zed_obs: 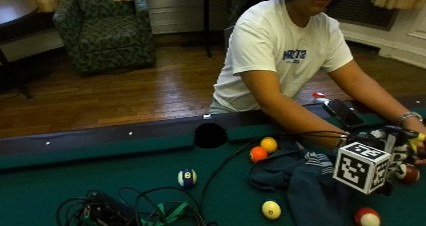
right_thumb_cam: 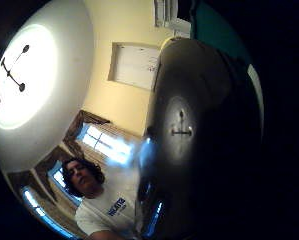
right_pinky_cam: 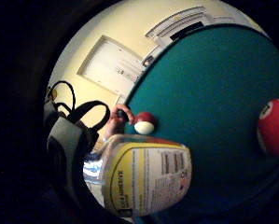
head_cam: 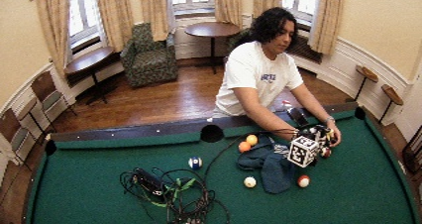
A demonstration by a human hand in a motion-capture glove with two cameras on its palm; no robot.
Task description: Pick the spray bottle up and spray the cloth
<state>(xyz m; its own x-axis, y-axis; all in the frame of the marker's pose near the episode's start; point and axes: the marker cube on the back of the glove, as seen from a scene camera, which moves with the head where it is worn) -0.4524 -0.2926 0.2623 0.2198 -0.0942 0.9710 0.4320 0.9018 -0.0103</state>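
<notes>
The spray bottle [right_pinky_cam: 146, 179] is seen close against the gloved right hand [zed_obs: 393, 146], above the pool table [zed_obs: 100, 173]; whether it is gripped cannot be told. The dark blue cloth [zed_obs: 303, 178] could be missed if the nozzle is aimed toward the red-striped ball [right_pinky_cam: 273, 126].

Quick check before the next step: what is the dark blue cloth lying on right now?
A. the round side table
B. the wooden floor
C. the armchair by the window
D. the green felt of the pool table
D: in the outside view the dark blue cloth is spread on the pool table felt, between the orange ball and the gloved right hand.
</notes>
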